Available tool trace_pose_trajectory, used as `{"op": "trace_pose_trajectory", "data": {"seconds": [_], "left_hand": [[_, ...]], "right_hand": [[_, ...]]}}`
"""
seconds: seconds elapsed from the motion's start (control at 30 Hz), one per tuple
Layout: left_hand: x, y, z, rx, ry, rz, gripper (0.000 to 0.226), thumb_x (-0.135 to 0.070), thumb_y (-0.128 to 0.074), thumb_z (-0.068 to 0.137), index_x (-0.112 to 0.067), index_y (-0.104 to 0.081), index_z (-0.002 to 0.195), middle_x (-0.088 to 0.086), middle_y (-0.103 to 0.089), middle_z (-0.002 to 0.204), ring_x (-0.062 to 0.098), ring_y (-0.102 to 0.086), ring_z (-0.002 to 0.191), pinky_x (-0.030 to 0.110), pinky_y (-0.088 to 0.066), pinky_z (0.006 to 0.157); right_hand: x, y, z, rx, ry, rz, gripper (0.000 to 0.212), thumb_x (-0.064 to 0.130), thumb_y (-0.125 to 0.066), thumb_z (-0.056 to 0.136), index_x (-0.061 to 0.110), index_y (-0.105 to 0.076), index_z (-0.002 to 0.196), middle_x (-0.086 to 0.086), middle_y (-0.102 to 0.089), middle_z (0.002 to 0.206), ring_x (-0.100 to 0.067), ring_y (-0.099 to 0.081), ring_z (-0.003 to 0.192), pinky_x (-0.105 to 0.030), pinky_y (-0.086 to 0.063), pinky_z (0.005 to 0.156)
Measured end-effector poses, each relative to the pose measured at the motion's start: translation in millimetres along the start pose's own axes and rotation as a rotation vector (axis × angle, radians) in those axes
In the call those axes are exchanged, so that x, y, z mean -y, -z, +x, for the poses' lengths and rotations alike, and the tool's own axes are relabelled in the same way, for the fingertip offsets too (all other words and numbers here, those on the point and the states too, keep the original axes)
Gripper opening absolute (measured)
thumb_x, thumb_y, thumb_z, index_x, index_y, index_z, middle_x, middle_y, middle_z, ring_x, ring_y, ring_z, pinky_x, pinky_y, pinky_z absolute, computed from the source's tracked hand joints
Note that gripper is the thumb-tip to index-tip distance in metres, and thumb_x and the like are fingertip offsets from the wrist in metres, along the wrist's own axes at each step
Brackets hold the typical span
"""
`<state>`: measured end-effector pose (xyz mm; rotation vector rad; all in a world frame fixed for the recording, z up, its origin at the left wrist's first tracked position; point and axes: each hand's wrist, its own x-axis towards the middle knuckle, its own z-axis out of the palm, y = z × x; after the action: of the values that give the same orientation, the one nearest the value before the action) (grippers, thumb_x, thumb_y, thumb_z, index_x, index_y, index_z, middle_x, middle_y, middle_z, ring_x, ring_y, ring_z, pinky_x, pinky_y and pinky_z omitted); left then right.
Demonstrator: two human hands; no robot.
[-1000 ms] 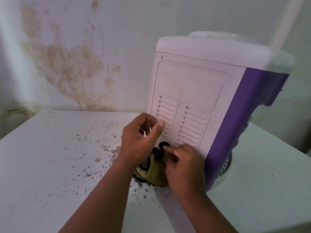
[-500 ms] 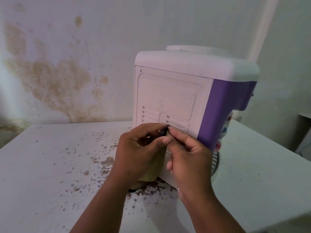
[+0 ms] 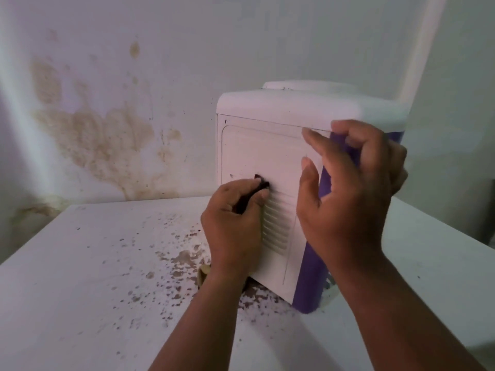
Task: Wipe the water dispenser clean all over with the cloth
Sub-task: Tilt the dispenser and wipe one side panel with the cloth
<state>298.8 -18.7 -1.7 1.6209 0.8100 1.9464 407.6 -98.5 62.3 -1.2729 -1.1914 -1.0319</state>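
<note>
The water dispenser (image 3: 267, 156), white with purple sides, stands toward the far right of the table (image 3: 80, 277) with its vented back panel facing me. The left hand (image 3: 235, 223) has its fingers (image 3: 257, 195) curled around a dark bit of cloth (image 3: 261, 183), pressing it against the panel just above the vents. The right hand (image 3: 356, 188) hovers at the dispenser's upper right corner, fingers loosely bent and holding nothing. Brown specks dot the table beside the base, and the wall (image 3: 107, 135) behind is stained.

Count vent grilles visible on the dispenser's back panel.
1: a slatted grille low on the panel, between the left hand and right hand. Another may be hidden behind the left hand.
</note>
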Motion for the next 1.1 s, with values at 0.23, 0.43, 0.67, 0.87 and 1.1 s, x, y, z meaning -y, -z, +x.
{"op": "trace_pose_trajectory", "data": {"seconds": [0.23,0.43,0.67,0.87,1.1], "left_hand": [[-3,-2,-13,-0.045,-0.153,0.076,0.025,-0.022,-0.081,0.087,-0.033,-0.075,0.109,-0.019,-0.075,0.102,0.0,-0.071,0.097,0.013,-0.056,0.084],[-5,-12,-12,-0.074,-0.047,0.024,0.024,-0.022,-0.086,0.085,-0.035,-0.079,0.103,-0.022,-0.076,0.098,0.002,-0.072,0.096,0.017,-0.057,0.084],[-2,-10,-10,-0.124,-0.056,0.113,0.017,-0.026,-0.082,0.088,-0.036,-0.078,0.101,-0.022,-0.075,0.094,-0.003,-0.069,0.092,0.007,-0.051,0.079],[4,-12,-26,-0.05,-0.103,0.16,0.012,-0.023,-0.082,0.088,-0.026,-0.08,0.1,-0.018,-0.076,0.093,0.0,-0.071,0.091,0.011,-0.053,0.08],[-2,-19,-17,-0.165,-0.071,0.176,0.01,-0.022,-0.082,0.088,-0.023,-0.08,0.098,-0.015,-0.076,0.092,-0.002,-0.069,0.088,0.012,-0.054,0.08]], "right_hand": [[-17,-9,36,0.12,-0.017,-0.087,0.05,0.039,-0.064,0.089,0.03,-0.058,0.138,-0.007,-0.043,0.151,-0.031,-0.036,0.139,-0.041,-0.027,0.105],[-28,-17,40,0.154,-0.011,-0.068,0.059,0.046,-0.062,0.088,0.028,-0.052,0.143,0.001,-0.05,0.142,-0.025,-0.039,0.138,-0.049,-0.032,0.102],[-25,-21,37,0.101,-0.041,-0.012,0.056,0.043,-0.064,0.084,0.028,-0.057,0.138,0.002,-0.051,0.14,-0.024,-0.04,0.138,-0.053,-0.034,0.104],[-21,-23,35,0.07,-0.07,0.012,0.055,0.042,-0.063,0.084,0.027,-0.058,0.136,0.002,-0.052,0.139,-0.023,-0.04,0.139,-0.052,-0.033,0.106],[-15,-24,35,0.041,-0.112,0.017,0.054,0.041,-0.063,0.081,0.027,-0.06,0.133,0.002,-0.053,0.136,-0.022,-0.041,0.139,-0.052,-0.033,0.106]]}}
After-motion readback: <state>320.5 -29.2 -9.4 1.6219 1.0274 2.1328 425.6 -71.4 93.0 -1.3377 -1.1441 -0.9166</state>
